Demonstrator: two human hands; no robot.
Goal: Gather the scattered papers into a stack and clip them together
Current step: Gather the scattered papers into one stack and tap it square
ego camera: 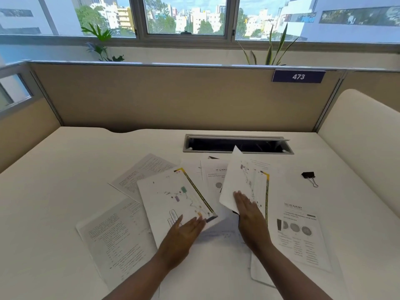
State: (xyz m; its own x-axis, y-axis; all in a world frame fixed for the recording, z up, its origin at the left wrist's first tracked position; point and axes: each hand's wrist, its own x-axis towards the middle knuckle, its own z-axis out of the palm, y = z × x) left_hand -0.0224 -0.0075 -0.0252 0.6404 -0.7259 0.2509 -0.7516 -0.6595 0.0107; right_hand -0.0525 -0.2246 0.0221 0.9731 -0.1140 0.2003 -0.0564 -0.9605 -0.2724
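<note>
Several printed papers lie scattered over the white desk [54, 180]. My left hand [184, 232] grips the near edge of a diagram sheet [173, 200] with a yellow-and-black strip, tilted up off the desk. My right hand [249, 213] holds a second, similar sheet [242, 180] raised and slanted above the pile. Text pages lie at the left [112, 234] and far left [142, 172]; a page headed with an academy name [300, 232] lies at the right. A black binder clip [308, 176] rests alone on the desk, to the right of the papers, away from both hands.
A recessed cable tray [238, 144] with its lid up sits in the desk behind the papers. A beige partition [173, 98] with a "473" label closes the back; a rounded white panel [357, 137] borders the right side.
</note>
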